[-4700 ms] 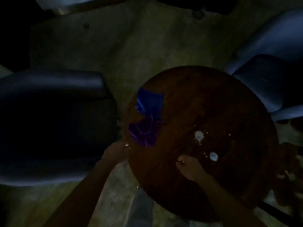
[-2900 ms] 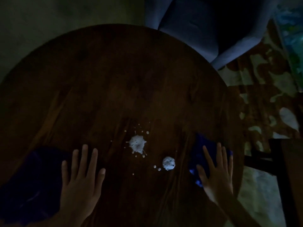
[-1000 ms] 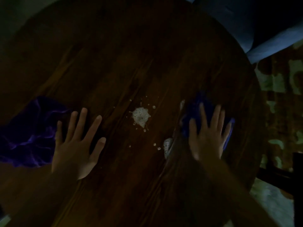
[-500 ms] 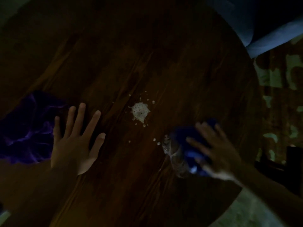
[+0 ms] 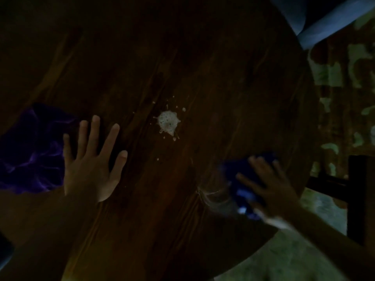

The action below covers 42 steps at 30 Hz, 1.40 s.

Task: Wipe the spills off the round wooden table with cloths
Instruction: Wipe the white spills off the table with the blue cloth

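— Now, item one: the spill?

— White splat (image 5: pixel 168 122), frothy, near the middle of the round wooden table (image 5: pixel 203 57), with small droplets scattered round it. A pale wet smear (image 5: pixel 213 196) lies nearer the table's near right edge, just beside the blue cloth (image 5: pixel 241 191).

— Item two: that blue cloth?

— Bunched, on the tabletop by the right rim. The right hand (image 5: pixel 269 187) lies over it, fingers spread and pressing down (the hand is blurred, so whether the fingers curl into the fabric I cannot tell).

— Item three: the other cloth?

— Purple cloth (image 5: pixel 30 153), crumpled, at the table's left edge, well apart from the splat.

— Item four: the left hand?

— Left hand (image 5: pixel 89 165), flat on the wood, palm down, all fingers splayed wide, holding nothing. Its little-finger side sits just at the purple cloth's border; contact is too dark to judge.

— Surroundings?

— Blue upholstered seat (image 5: pixel 324 19) past the far right rim; a patterned floor covering (image 5: pixel 345 94) to the right; a dark piece of furniture (image 5: pixel 359 191) at the right edge, kind not discernible.
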Tool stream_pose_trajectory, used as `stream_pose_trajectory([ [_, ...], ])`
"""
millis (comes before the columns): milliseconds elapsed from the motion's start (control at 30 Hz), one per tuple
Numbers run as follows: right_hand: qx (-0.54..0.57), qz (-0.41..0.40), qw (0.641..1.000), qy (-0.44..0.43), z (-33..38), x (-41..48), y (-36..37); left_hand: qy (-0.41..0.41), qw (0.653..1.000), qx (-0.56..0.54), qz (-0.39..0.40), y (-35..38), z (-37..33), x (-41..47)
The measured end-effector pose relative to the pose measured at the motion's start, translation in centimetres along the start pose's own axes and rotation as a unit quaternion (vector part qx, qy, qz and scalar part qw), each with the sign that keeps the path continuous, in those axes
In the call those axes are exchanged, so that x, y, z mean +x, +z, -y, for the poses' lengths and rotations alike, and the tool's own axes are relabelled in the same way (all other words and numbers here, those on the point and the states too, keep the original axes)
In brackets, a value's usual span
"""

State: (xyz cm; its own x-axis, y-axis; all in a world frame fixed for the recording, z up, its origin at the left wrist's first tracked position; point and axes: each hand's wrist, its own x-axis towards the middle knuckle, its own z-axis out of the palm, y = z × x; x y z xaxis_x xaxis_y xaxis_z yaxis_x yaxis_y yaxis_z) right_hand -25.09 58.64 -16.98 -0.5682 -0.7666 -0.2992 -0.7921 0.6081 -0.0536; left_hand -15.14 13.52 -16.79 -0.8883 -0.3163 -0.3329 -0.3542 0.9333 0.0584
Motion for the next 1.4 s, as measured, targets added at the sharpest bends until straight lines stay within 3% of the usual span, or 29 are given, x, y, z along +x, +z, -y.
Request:
stream_pose_trajectory([
  [33,0.018,-0.021,0.995,0.095,-1.4,0.8,-0.3,-0.002,1.0,0.002,-0.001,0.1,0.0,0.0],
  [100,0.068,-0.061,0.937,0.336,-2.5,4.8,-1.2,-0.005,1.0,-0.001,-0.001,0.1,-0.1,0.1],
  [167,0.106,-0.083,0.88,0.456,0.1,9.5,-2.8,-0.005,1.0,-0.007,-0.004,0.1,0.1,0.1],
  [233,0.088,-0.083,0.922,0.367,5.4,10.1,-2.8,-0.004,1.0,-0.01,-0.01,0.1,0.2,0.0],
  [300,0.09,-0.045,0.98,0.171,11.0,5.8,-1.2,-0.007,1.0,-0.016,-0.014,0.1,0.1,-0.1],
  [367,0.068,-0.02,0.996,0.045,12.8,-0.2,0.5,-0.009,1.0,-0.016,-0.014,0.0,0.0,-0.2],
  [400,0.052,-0.012,0.998,0.03,11.7,-2.3,1.2,-0.009,1.0,-0.014,-0.015,0.1,-0.1,-0.2],
  [433,0.043,-0.01,0.997,0.06,9.9,-3.4,1.8,-0.007,1.0,-0.012,-0.017,0.1,-0.3,-0.2],
  [500,0.074,-0.037,0.967,0.24,6.7,-2.4,1.7,-0.006,1.0,-0.016,-0.022,0.1,-0.4,-0.2],
  [567,0.134,-0.088,0.866,0.474,5.3,2.7,0.2,-0.002,0.999,-0.02,-0.026,0.2,-0.3,-0.2],
  [600,0.153,-0.098,0.822,0.54,6.3,5.4,-0.8,0.0,0.999,-0.021,-0.025,0.2,-0.2,-0.2],
  [633,0.151,-0.107,0.815,0.549,8.1,7.3,-1.6,-0.002,0.999,-0.024,-0.026,0.2,0.0,-0.3],
  [667,0.13,-0.109,0.848,0.502,10.5,8.0,-1.6,-0.005,0.999,-0.026,-0.028,0.2,0.1,-0.4],
  [733,0.111,-0.061,0.952,0.277,16.1,5.0,-0.5,-0.002,0.999,-0.027,-0.029,0.3,0.2,-0.4],
  [800,0.088,-0.026,0.988,0.122,18.2,-1.5,1.0,0.002,0.999,-0.031,-0.027,0.2,0.1,-0.4],
  [833,0.079,-0.026,0.991,0.109,17.0,-4.0,1.7,0.003,0.999,-0.031,-0.026,0.2,0.0,-0.4],
  [900,0.077,-0.038,0.972,0.22,12.2,-5.6,2.8,0.004,0.999,-0.031,-0.03,0.3,-0.5,-0.3],
  [933,0.094,-0.051,0.938,0.33,9.8,-4.2,2.4,0.006,0.999,-0.033,-0.032,0.3,-0.6,-0.3],
  [1000,0.148,-0.1,0.821,0.542,6.6,1.8,0.5,0.011,0.999,-0.035,-0.039,0.4,-0.4,-0.2],
  [1033,0.156,-0.112,0.787,0.586,7.0,5.0,-0.5,0.013,0.998,-0.034,-0.044,0.5,-0.1,-0.2],
  [1067,0.141,-0.122,0.798,0.574,8.5,7.3,-1.2,0.013,0.998,-0.033,-0.047,0.6,0.3,-0.2],
  [1100,0.115,-0.124,0.848,0.502,11.0,8.4,-1.4,0.013,0.998,-0.033,-0.048,0.8,0.6,-0.3],
  [1167,0.099,-0.054,0.967,0.229,16.5,5.5,-0.5,0.016,0.998,-0.035,-0.049,0.9,0.7,-0.4],
  [1233,0.054,-0.007,0.998,0.029,17.5,-0.6,0.6,0.018,0.998,-0.039,-0.048,0.7,0.5,-0.4],
  [1267,0.032,-0.001,0.999,-0.009,15.8,-3.1,1.3,0.019,0.998,-0.041,-0.047,0.5,0.3,-0.4],
  [1333,0.039,-0.036,0.996,0.07,10.6,-5.2,2.8,0.024,0.998,-0.044,-0.048,0.4,-0.2,-0.4],
  [1367,0.069,-0.07,0.978,0.181,8.0,-4.4,2.6,0.022,0.998,-0.042,-0.048,0.4,-0.3,-0.3],
  [1400,0.103,-0.097,0.933,0.33,5.8,-2.5,2.1,0.02,0.998,-0.039,-0.046,0.4,-0.3,-0.3],
])
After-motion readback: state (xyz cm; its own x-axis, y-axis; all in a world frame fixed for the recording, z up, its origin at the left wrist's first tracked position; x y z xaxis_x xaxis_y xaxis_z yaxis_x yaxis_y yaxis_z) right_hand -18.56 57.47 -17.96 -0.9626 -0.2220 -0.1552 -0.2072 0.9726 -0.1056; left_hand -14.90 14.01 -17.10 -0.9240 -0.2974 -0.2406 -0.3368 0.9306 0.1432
